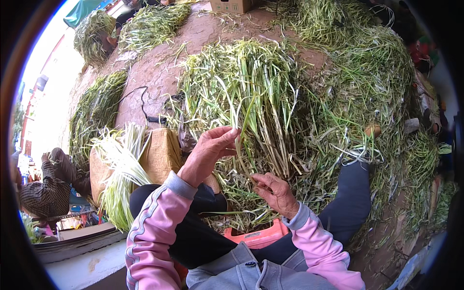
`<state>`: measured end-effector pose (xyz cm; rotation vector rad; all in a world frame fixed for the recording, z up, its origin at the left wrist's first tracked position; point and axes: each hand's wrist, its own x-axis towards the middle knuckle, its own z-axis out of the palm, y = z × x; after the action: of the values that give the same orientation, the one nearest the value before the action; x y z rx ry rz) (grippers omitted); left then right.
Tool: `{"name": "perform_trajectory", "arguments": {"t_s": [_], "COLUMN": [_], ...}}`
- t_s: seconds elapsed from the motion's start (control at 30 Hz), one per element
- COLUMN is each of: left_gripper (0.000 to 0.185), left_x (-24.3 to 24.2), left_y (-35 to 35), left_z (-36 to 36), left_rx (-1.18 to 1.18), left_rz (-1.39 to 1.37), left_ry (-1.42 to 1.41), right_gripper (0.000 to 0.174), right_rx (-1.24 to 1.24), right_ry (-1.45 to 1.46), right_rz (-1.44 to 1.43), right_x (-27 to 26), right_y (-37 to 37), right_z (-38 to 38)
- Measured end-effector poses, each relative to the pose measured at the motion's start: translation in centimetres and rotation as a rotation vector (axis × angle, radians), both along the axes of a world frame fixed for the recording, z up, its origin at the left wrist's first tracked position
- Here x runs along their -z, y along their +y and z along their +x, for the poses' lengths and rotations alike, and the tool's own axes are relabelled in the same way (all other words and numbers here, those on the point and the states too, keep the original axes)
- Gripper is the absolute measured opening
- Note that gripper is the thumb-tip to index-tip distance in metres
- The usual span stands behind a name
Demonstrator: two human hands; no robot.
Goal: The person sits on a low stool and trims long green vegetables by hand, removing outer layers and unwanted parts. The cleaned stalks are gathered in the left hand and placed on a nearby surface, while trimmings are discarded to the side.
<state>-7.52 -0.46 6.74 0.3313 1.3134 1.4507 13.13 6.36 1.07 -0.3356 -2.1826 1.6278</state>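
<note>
My left hand (214,152) pinches a single leafy green stalk (238,148) between thumb and fingers, at about its middle. Its thin leaves fan upward above that hand. Lower down, the fingers of my right hand (274,191) grip the stalk's bottom end. Beyond both hands lies a heap of long leafy stalks (253,90), their pale brown lower ends pointing towards me. To my left, a bundle of clean, pale stalks (123,177) rests over a brown block-shaped support (162,148), its ends hanging down.
Loose green trimmings (369,83) cover the ground at the right, around my outstretched leg (348,199). A red plastic stool (259,235) shows beneath me. A black strap (145,105) lies on the reddish ground. Another person (47,192) sits far left; a cardboard box (230,5) stands at the top.
</note>
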Motion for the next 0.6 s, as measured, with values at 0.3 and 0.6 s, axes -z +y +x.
{"name": "perform_trajectory", "arguments": {"t_s": [0.3,0.6], "left_gripper": [0.025,0.025], "left_x": [1.3,1.4], "left_y": [0.6,0.1], "left_z": [1.9,2.4], "left_rx": [0.059,-0.059], "left_rz": [0.041,0.111], "left_ry": [0.071,0.018], "right_gripper": [0.029,0.012], "right_rx": [0.176,0.394], "right_ry": [0.060,0.094], "right_rz": [-0.318,-0.540], "right_x": [-1.0,-1.5], "right_y": [0.4,0.4], "right_z": [-4.1,-5.6]}}
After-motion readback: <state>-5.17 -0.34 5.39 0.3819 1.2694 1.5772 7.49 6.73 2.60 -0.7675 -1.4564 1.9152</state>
